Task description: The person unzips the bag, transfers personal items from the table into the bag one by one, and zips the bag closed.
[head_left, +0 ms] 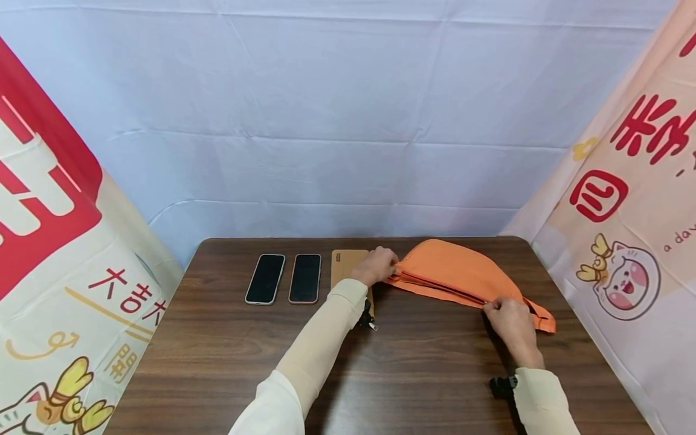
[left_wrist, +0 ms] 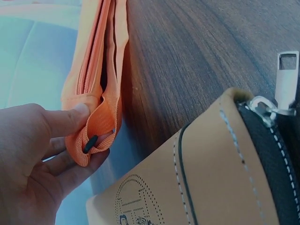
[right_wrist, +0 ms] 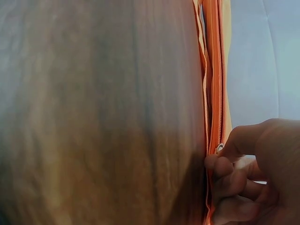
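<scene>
An orange waist bag [head_left: 454, 266] with a long zipper lies at the back right of the table. My left hand [head_left: 377, 266] pinches its left end between thumb and fingers; the left wrist view shows the orange webbing loop [left_wrist: 101, 119] there. At the zipper's right end, my right hand [head_left: 511, 326] pinches the small metal zipper pull [right_wrist: 219, 148], mostly covered by the fingertips. Along the visible stretch in the right wrist view, the zipper teeth look closed. Partly beneath my left forearm lies a tan zippered case [left_wrist: 154, 183], with a metal pull [left_wrist: 287, 79] at its dark zipper.
Two dark-screened phones, one [head_left: 265, 279] at the left and another [head_left: 305, 278] beside it, lie left of the tan case. The brown wooden table [head_left: 424, 368] ends at a pale cloth backdrop [head_left: 326, 169], with printed cloth at both sides.
</scene>
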{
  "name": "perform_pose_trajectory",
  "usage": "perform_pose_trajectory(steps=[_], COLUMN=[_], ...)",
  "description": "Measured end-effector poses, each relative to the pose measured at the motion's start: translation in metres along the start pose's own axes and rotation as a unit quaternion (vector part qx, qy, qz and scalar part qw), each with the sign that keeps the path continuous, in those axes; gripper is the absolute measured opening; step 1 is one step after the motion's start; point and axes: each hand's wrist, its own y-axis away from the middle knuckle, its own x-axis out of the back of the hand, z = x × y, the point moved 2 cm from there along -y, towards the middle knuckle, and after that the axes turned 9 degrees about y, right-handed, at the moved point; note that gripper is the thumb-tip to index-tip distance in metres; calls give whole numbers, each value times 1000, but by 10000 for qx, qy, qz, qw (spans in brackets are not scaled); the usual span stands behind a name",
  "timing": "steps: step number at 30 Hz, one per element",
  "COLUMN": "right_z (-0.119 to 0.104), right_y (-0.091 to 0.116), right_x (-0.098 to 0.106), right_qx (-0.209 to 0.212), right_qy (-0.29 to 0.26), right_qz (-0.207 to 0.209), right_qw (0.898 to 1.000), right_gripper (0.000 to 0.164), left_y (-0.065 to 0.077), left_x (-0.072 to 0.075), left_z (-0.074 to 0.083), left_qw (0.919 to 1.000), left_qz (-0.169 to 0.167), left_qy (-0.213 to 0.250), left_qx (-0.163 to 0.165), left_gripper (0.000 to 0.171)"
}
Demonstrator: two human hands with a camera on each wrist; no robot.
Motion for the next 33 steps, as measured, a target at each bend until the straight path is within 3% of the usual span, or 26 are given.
perform_pose_trajectory(steps=[11,22,33], right_z=[4,7,11], right_y=[1,3,3], right_x=[0,4,9], right_qx=[51,-160,-153], right_qy=[0,-21,65], right_qz=[117,-85,-33], right_qw=[9999,9998,9999], right_gripper=[43,42,39], left_y=[2,0,0], left_x=[1,0,1], left_z=[1,1,1], left_qw=[10000,10000,10000], left_qz=[-8,2,26], left_qy=[-29,-39,-19], left_qx=[9,33,39], left_gripper=[22,23,22])
